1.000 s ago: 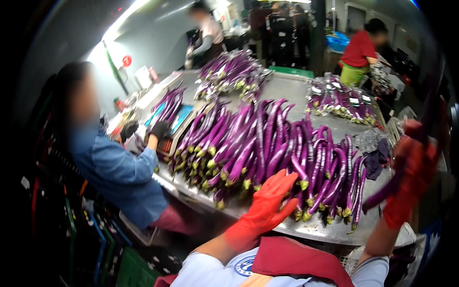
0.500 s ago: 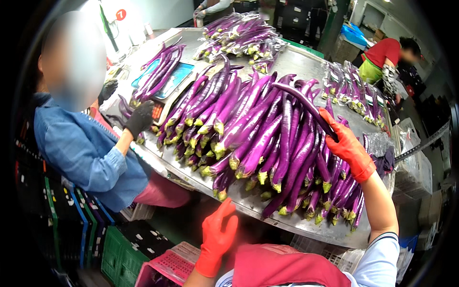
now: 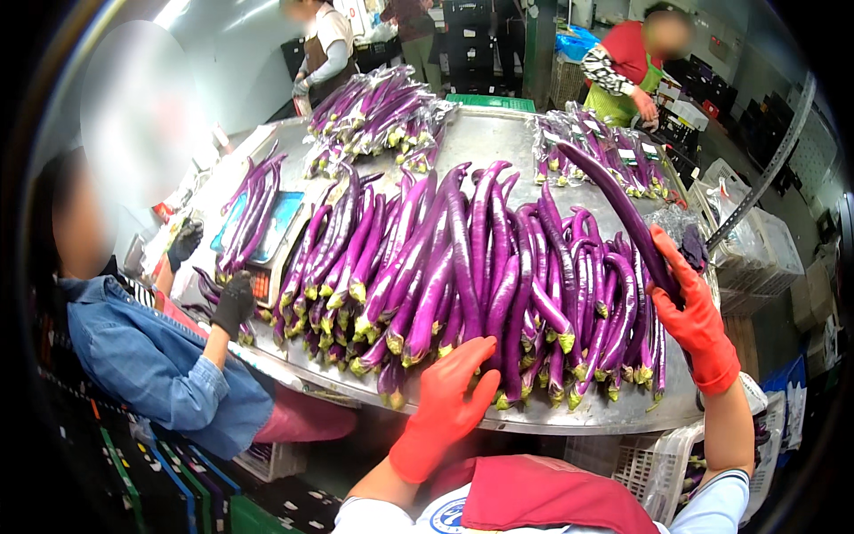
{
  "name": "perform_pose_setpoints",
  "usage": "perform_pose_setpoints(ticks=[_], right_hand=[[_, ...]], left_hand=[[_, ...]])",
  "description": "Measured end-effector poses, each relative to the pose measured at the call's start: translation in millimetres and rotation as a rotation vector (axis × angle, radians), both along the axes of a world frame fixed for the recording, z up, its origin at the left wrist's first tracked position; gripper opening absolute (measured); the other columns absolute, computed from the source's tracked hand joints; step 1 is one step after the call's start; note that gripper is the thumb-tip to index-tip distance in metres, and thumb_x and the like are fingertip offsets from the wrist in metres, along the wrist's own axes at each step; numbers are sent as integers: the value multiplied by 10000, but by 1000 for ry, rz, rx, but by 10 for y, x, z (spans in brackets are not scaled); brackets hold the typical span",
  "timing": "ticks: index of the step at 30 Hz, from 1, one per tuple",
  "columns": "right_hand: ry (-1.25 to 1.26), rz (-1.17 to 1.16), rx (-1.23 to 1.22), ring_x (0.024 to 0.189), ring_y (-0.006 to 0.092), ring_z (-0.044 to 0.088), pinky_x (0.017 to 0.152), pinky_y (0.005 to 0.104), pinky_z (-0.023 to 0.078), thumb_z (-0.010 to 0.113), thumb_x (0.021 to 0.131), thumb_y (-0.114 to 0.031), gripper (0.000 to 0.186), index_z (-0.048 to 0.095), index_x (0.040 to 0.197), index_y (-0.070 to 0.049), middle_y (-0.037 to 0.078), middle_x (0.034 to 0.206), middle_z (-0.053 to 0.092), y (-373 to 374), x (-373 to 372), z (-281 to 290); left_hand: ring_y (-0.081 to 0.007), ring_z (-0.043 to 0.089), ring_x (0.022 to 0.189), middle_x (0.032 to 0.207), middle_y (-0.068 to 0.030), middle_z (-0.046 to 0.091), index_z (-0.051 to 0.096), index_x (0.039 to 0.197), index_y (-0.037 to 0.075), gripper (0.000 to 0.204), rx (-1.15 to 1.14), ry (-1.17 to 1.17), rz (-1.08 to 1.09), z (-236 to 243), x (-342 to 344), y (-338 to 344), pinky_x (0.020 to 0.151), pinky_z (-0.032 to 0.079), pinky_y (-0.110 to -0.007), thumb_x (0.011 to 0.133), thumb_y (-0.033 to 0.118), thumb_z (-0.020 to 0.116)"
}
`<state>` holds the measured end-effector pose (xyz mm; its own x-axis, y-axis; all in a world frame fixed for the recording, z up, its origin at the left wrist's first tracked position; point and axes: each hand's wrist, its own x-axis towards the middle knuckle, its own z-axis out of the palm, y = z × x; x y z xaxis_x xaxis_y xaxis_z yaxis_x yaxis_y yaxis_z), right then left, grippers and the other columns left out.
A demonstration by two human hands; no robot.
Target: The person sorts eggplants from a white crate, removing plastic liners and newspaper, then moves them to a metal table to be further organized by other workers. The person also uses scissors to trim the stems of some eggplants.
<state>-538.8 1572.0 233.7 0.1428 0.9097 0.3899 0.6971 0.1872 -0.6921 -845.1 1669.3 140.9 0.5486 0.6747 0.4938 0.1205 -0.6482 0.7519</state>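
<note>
In an orange-red rubber glove, my right hand (image 3: 696, 322) is closed round the lower end of a long purple eggplant (image 3: 614, 189), held tilted with its upper tip pointing up and left. Wearing a matching glove, my left hand (image 3: 452, 392) is open at the near side of the pile, thumb apart and fingers stretched toward the stem ends. I cannot tell whether it touches them. A wide pile of loose eggplants (image 3: 471, 267) covers the middle of the metal table (image 3: 485, 147), most with green stem ends facing me.
At left, a co-worker's black-gloved hand (image 3: 233, 305) is beside a scale with a blue tray (image 3: 283, 222) bearing eggplants. Bagged eggplants (image 3: 378, 111) lie at the back, more bags (image 3: 605, 147) at far right. A white crate (image 3: 640, 467) stands below the near edge. Two other people are beyond the table.
My right hand has lifted the eggplant off the pile and moved right. My left hand has come forward from below the table edge to the pile. The view has shifted.
</note>
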Motion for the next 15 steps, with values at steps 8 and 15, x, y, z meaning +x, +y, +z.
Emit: perform_pose_setpoints(ticks=[8, 15], right_hand=[[132, -129, 3, 914, 61, 525, 731, 205, 454, 468, 779, 137, 698, 345, 1420, -110, 33, 1427, 391, -645, 293, -148], [376, -131, -30, 752, 59, 521, 616, 191, 431, 439, 769, 87, 685, 347, 1419, -108, 11, 1352, 463, -688, 340, -417]], left_hand=[[-395, 570, 1039, 1040, -210, 622, 601, 1065, -24, 308, 386, 96, 70, 347, 480, 445, 889, 453, -439, 811, 147, 634], [-376, 367, 1270, 1291, -216, 496, 583, 1078, -54, 510, 637, 541, 648, 305, 1163, 1744, 987, 308, -529, 866, 404, 512]])
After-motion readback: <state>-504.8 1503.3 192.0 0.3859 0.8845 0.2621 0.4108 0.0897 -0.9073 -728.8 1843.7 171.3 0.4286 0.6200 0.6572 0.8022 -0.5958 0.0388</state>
